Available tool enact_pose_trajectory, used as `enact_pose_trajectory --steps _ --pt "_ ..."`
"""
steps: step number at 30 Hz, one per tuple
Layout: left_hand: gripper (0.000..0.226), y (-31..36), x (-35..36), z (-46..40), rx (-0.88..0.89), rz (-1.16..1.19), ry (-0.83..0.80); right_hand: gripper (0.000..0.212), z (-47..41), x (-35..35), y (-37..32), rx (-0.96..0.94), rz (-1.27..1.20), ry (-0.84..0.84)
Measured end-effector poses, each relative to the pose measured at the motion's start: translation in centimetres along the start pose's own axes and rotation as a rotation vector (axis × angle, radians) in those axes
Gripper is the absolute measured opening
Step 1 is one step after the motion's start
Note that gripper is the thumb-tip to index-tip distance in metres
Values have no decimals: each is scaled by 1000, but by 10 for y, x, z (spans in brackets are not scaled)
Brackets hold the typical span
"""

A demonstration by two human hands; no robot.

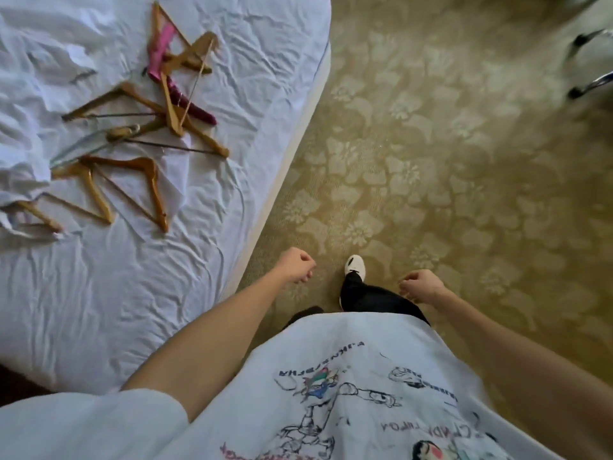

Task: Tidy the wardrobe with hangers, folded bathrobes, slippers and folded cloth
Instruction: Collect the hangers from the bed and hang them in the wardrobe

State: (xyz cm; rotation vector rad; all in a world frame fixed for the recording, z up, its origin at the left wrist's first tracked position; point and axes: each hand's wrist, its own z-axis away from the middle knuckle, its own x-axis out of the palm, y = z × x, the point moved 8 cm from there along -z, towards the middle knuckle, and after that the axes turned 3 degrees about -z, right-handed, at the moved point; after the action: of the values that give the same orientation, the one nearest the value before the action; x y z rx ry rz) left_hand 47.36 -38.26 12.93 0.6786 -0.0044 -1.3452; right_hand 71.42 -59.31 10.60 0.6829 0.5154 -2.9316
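A bunch of wooden hangers (132, 127) is scattered over the upper left of the bed (99, 293), lying flat on a rumpled white sheet and overlapping each other in a loose heap. Two pink padded hangers (162, 48) are mixed into the top of the pile (one brighter, one a darker magenta), and a clear plastic one (79, 146) can be made out near the middle. A bit of crumpled white cloth (20, 187) is bunched at the left edge, partly covering the lowest hanger. Both hands are held out low in front of the body, over the patterned green-gold carpet (431, 161), well apart from the hangers. The left hand (296, 264) is curled into a loose fist just beside the bed's edge, nothing held in it. The right hand (420, 286) is curled the same way, also empty. A white shoe (355, 266) and a dark trouser leg are seen between the hands. Chrome chair legs (590, 61) are blurred at top right.
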Motion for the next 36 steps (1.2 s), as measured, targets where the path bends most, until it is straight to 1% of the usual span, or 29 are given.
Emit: enact_pose_trajectory --steps 3,7,12,17,20,22,24,27,29,31,34,36 --pt "19 16 -36 -28 -93 -20 38 20 -35 -47 -66 -71 72 -25" --pt "22 21 -87 -53 -205 43 106 19 -73 -83 -182 -198 136 -94" --pt "18 23 -136 -90 -281 135 142 18 -114 -96 -335 -402 259 -180" --pt "19 30 -188 -148 -342 227 161 15 -157 -97 -464 -526 415 -281" --pt "26 40 -227 -181 -382 252 171 14 -192 -114 -528 -546 473 -313" --pt "28 52 -252 -200 -416 278 170 18 -209 -137 -557 -541 505 -316" --pt "24 79 -295 -230 -417 341 204 18 -232 -170 -595 -538 545 -279" --pt "19 133 -360 -272 -351 442 263 13 -272 -221 -640 -537 599 -225" --pt "17 172 -398 -293 -289 478 285 9 -295 -249 -658 -515 636 -206" --pt "16 206 -429 -313 -244 518 301 9 -315 -271 -674 -483 665 -186" --pt "17 237 -465 -341 -215 589 306 9 -342 -288 -704 -437 740 -230" --pt "18 243 -481 -358 -225 625 313 12 -362 -288 -729 -420 826 -267"
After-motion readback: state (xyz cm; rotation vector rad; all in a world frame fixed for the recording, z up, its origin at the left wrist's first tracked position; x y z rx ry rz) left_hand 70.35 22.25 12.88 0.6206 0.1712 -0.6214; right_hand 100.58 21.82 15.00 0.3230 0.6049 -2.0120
